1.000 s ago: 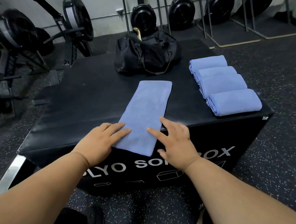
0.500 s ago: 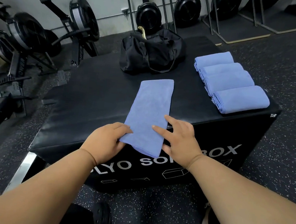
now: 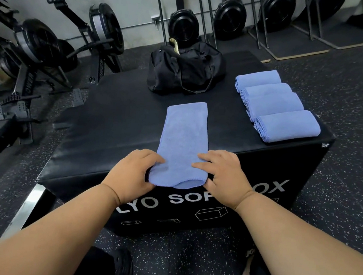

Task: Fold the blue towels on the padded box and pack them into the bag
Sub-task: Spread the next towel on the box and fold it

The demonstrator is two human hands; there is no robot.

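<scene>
A blue towel (image 3: pixel 184 137), folded into a long strip, lies down the middle of the black padded box (image 3: pixel 110 126). Its near end is lifted and curls up off the front edge. My left hand (image 3: pixel 131 175) grips the near left corner, with its fingers curled round the cloth. My right hand (image 3: pixel 222 174) pinches the near right corner, fingers lying over the top. Several folded blue towels (image 3: pixel 276 106) sit in a row at the box's right side. The black duffel bag (image 3: pixel 186 70) stands at the far edge.
Rowing machines (image 3: pixel 40 46) stand on the floor to the left. Black fan wheels and metal stands (image 3: pixel 229 18) line the back wall. Speckled rubber floor surrounds the box. A metal rail (image 3: pixel 26 209) runs low at the left.
Both hands have gone from lying flat on the towel's near end to taking hold of its corners. The near end has lifted and curled off the box.
</scene>
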